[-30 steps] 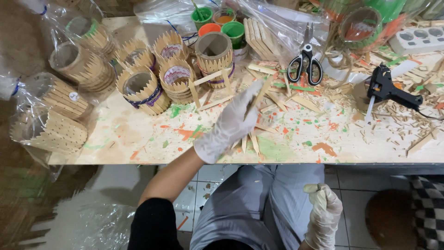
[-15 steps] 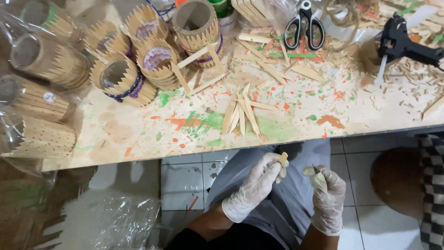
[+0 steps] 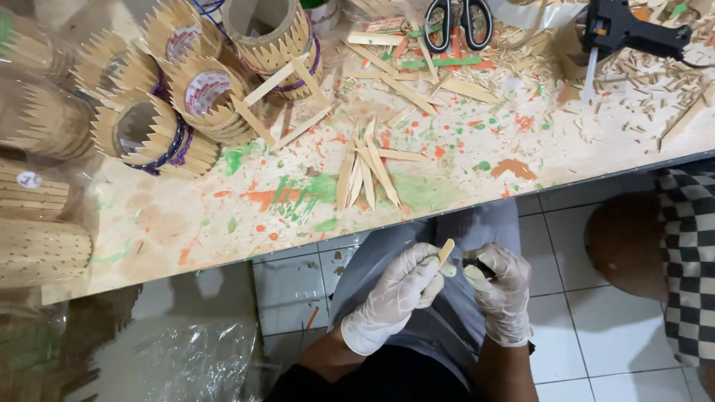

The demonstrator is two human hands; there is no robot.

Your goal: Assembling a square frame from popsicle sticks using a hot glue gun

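Both hands wear pale gloves and meet over my lap, below the table edge. My left hand [image 3: 398,292] pinches a short flat wooden stick [image 3: 445,251] that points up. My right hand [image 3: 500,286] grips a small dark-bladed tool [image 3: 471,263] whose tip touches the stick's lower end. A small fan of pointed wooden sticks [image 3: 365,173] lies on the paint-spattered table [image 3: 223,223] just above my hands.
Round holders made of sticks [image 3: 153,138] crowd the table's left, some in clear wrap. Scissors [image 3: 458,18] and a black glue gun [image 3: 622,26] lie at the far right among wood offcuts. A brown stool [image 3: 625,242] and checked cloth [image 3: 689,253] stand on the tiled floor.
My left hand left the table with a stick and came down to my lap. Both hands have closed together, the tool now against the stick. The view tilted downward.
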